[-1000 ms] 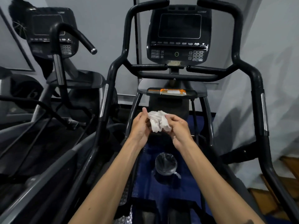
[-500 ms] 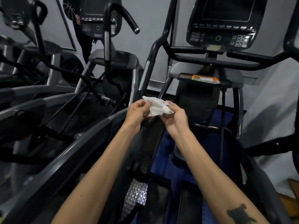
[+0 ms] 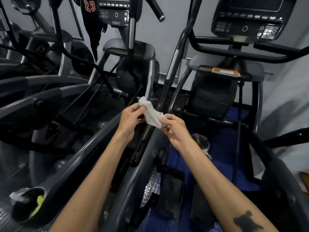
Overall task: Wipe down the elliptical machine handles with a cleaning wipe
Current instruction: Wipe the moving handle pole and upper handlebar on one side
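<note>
Crumpled white cleaning wipe (image 3: 152,114) held in the air between both hands, in front of the body. Left hand (image 3: 132,115) pinches its upper left end; right hand (image 3: 173,126) pinches its lower right end, so the wipe lies stretched slantwise between them. No handle touched yet. Nearest target: black left elliptical handle with silver sensor strip (image 3: 173,64), long axis steep, leaning up and right, up and ahead of the wipe. Judgement: the left hand sits lower left of it and the right hand below it, so neither is clearly nearer.
</note>
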